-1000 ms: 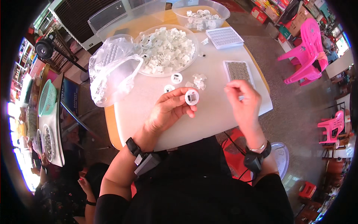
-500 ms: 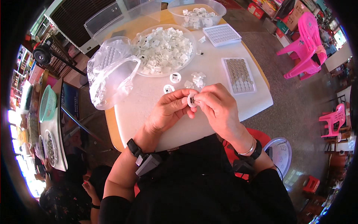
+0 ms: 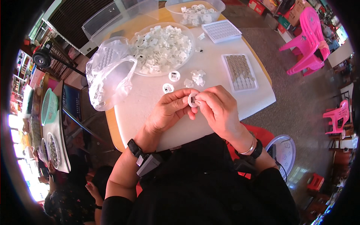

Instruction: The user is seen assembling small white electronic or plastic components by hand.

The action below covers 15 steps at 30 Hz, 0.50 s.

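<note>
A small round white plastic part point(image 3: 193, 99) with a dark slot in its middle is held upright over the near part of the table. My left hand point(image 3: 170, 107) pinches its rim between thumb and fingers. My right hand point(image 3: 219, 108) presses closed fingertips to the slotted face; whatever they pinch there is too small or hidden to name. Just beyond my left hand lie two similar round parts, one point(image 3: 174, 76) behind the other point(image 3: 168, 88). A little heap of white plastic pieces point(image 3: 198, 77) sits beyond my fingers.
A wide clear bowl point(image 3: 194, 48) heaped with white pieces stands behind, beside a crumpled clear bag point(image 3: 108, 82). To the right lie a tray of small round greyish parts point(image 3: 240, 71) and stacked white trays point(image 3: 222, 31). Another clear tub point(image 3: 221, 9) stands at the back. Another person point(image 3: 71, 198) sits lower left.
The view has shifted slightly. Both hands stay at the round part, with the right fingertips moved only slightly against its face.
</note>
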### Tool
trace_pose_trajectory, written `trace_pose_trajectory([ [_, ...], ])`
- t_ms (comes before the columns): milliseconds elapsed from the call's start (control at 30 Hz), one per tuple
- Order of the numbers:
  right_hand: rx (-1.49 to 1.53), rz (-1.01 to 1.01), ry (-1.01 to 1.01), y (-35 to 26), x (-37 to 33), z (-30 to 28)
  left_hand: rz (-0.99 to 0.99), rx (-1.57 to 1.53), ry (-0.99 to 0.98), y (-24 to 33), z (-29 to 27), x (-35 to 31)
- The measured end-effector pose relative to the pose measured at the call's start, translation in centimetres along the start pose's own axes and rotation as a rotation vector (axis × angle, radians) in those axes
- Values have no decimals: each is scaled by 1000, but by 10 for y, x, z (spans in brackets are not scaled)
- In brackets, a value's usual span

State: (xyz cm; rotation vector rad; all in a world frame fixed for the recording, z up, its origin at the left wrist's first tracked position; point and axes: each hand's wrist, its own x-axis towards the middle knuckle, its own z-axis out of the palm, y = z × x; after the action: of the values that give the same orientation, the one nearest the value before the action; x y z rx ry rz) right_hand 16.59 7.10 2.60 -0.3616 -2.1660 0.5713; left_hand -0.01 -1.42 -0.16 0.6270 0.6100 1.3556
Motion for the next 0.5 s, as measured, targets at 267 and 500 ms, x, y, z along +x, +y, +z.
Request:
trace_pose_trajectory([
  [267,-174,-99,-49,3,1,2,-19,87,-20,1,1,3],
  [500,259,260,7,0,-6,11,-42,80,-1,0,2,4],
])
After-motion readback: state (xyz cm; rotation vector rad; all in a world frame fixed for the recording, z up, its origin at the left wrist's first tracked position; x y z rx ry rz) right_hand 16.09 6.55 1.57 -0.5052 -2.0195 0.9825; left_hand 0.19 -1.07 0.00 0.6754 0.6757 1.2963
